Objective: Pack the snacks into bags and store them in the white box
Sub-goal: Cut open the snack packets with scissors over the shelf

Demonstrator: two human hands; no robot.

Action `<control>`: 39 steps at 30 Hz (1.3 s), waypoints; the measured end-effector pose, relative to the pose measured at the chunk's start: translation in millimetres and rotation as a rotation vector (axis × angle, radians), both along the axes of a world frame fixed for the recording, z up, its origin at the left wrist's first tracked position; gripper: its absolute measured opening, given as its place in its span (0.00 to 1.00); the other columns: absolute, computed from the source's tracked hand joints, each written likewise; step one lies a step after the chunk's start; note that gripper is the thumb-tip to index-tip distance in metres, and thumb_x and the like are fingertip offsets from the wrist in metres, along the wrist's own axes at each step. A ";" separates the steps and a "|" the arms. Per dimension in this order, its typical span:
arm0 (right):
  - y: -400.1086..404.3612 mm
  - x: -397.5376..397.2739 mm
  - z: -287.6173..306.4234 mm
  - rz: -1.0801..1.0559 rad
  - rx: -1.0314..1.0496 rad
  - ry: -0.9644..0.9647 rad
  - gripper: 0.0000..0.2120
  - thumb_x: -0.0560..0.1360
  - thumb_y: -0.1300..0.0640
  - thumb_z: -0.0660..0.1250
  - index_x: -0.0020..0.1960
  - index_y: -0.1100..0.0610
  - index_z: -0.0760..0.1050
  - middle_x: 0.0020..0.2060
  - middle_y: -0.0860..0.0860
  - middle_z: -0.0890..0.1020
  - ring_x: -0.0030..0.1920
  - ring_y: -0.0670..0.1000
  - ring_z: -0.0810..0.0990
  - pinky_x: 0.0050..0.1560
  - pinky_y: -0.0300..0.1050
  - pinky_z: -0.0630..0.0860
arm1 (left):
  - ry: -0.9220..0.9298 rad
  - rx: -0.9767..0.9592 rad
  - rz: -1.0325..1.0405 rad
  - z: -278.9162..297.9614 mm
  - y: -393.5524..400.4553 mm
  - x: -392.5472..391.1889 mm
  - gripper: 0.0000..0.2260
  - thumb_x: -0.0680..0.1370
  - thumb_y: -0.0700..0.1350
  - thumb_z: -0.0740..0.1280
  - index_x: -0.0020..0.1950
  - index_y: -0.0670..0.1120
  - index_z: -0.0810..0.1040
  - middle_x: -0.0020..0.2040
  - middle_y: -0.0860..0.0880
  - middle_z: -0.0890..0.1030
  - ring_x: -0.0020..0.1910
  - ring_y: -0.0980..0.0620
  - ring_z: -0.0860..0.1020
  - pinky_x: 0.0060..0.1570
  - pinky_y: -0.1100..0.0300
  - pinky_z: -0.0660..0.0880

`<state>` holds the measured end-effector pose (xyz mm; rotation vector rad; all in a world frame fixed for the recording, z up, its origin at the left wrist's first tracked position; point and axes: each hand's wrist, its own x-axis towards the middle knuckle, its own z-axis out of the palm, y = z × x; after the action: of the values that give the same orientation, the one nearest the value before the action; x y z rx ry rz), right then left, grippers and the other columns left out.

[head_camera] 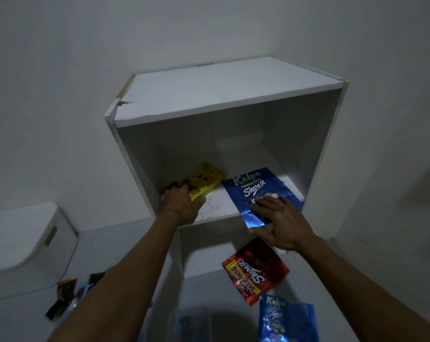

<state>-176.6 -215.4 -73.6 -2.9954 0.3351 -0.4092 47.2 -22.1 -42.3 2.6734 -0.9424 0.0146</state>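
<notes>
A white open-front shelf unit [223, 95] stands against the wall. On its upper shelf lie a yellow snack pack [206, 177] at the left and a blue Kalpa bag [255, 191] at the right. My left hand [179, 201] grips the near end of the yellow pack. My right hand [280, 223] rests on the blue bag's lower part, fingers spread over it and thumb under the shelf's front edge. A red Beng-Beng bag [254, 270] lies at the lower shelf's front. A second blue Kalpa bag [285, 319] lies below it.
A white lidded box [24, 248] with a side handle slot sits at the left on the floor. Dark small snack wrappers [66, 294] lie in front of it. A bluish translucent bag [191, 322] lies at the bottom centre, blurred.
</notes>
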 end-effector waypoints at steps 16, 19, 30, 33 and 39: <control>10.1 -17.6 -2.1 -0.004 0.093 -0.313 0.15 0.73 0.61 0.73 0.60 0.57 0.81 0.54 0.55 0.85 0.54 0.58 0.83 0.51 0.54 0.80 | -0.196 -0.166 -0.089 -26.8 52.6 -72.6 0.17 0.77 0.61 0.64 0.57 0.53 0.84 0.57 0.40 0.79 0.53 0.38 0.76 0.53 0.52 0.72; 20.1 -21.8 5.2 -0.057 0.110 -0.357 0.15 0.74 0.61 0.73 0.60 0.56 0.81 0.53 0.55 0.85 0.53 0.58 0.83 0.46 0.51 0.80 | -0.197 -0.240 -0.117 -31.2 58.9 -76.2 0.15 0.77 0.59 0.67 0.55 0.51 0.85 0.55 0.43 0.82 0.52 0.40 0.78 0.51 0.52 0.74; 59.4 -38.4 32.4 -0.232 0.163 -0.419 0.14 0.77 0.55 0.69 0.62 0.50 0.79 0.56 0.55 0.84 0.50 0.59 0.83 0.41 0.49 0.79 | -0.102 -0.375 -0.096 -30.5 62.7 -76.1 0.15 0.72 0.56 0.72 0.54 0.50 0.86 0.54 0.43 0.83 0.53 0.41 0.78 0.53 0.50 0.75; 76.4 -49.6 40.1 -0.258 0.185 -0.496 0.13 0.78 0.54 0.67 0.62 0.50 0.80 0.54 0.56 0.85 0.45 0.60 0.83 0.40 0.50 0.81 | -0.100 -0.523 -0.110 -30.5 67.7 -80.9 0.11 0.73 0.52 0.73 0.52 0.48 0.86 0.50 0.44 0.84 0.50 0.41 0.80 0.52 0.50 0.75; 108.2 -75.1 48.8 -0.335 0.227 -0.566 0.14 0.78 0.52 0.63 0.62 0.49 0.79 0.48 0.53 0.85 0.43 0.56 0.82 0.40 0.54 0.80 | -0.120 -0.720 -0.154 -21.7 75.6 -91.2 0.06 0.76 0.44 0.72 0.48 0.43 0.85 0.45 0.42 0.85 0.45 0.41 0.81 0.46 0.54 0.74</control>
<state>-251.7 -107.2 -24.9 -2.4612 0.7577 -1.1259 -44.0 53.5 -64.0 1.9505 -0.9471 0.4032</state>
